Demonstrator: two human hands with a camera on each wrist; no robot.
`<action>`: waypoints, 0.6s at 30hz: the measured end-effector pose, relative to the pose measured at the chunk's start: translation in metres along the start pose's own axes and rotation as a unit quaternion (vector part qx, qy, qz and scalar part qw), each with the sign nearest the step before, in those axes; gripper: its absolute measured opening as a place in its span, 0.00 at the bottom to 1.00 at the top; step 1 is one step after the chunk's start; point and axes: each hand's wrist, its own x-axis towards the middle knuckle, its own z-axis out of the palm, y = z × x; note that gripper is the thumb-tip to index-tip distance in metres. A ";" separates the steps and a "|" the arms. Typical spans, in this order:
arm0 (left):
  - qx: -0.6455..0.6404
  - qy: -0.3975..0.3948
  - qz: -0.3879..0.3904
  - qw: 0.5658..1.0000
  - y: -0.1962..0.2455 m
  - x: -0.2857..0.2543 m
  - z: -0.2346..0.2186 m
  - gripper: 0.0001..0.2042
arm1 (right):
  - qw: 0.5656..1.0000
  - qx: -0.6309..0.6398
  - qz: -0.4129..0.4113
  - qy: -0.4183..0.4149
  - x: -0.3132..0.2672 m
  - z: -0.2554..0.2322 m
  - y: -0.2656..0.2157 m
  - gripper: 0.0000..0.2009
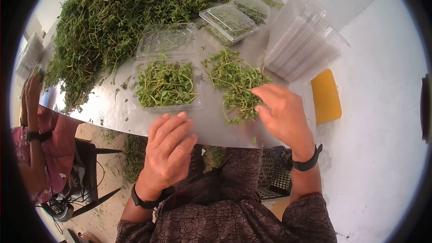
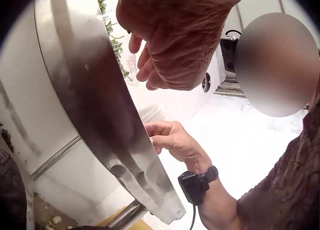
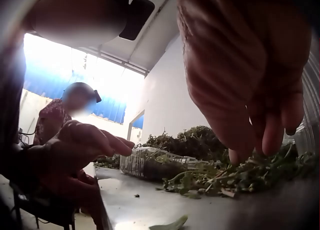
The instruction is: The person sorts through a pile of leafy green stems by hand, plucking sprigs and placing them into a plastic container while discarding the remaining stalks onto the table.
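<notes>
A clear plastic clamshell box (image 1: 200, 103), lid folded back, holds leafy green sprigs (image 1: 166, 83). My left hand (image 1: 171, 150) hovers in front of the box at the table's near edge, fingers loosely bent with nothing in them. To the right of the box lies a loose heap of the same greens (image 1: 238, 78) on the metal table. My right hand (image 1: 283, 114) reaches to the heap's right side, with thumb and forefinger apart. In the right wrist view the fingertips of the right hand (image 3: 272, 135) point down right at the sprigs (image 3: 215, 177).
A large mound of greens (image 1: 121, 22) covers the back left. Filled boxes, one lidded box (image 1: 229, 22) among them, stand behind the heap. Stacked empty clamshells (image 1: 301, 40) rise at the right. Another person's hand (image 1: 31, 92) shows at far left. A dark crate (image 1: 274, 177) sits below the table.
</notes>
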 end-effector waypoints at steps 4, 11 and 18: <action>-0.008 -0.010 0.009 1.000 0.002 0.001 0.006 0.15 | 1.000 -0.006 -0.014 -0.006 0.000 0.013 0.002 0.12; -0.027 -0.042 0.021 0.999 -0.001 0.001 0.014 0.18 | 0.998 -0.063 -0.018 -0.020 0.006 0.016 0.009 0.02; -0.045 -0.044 0.018 0.998 -0.001 0.006 0.013 0.17 | 0.987 0.117 0.095 0.059 0.013 -0.011 0.008 0.05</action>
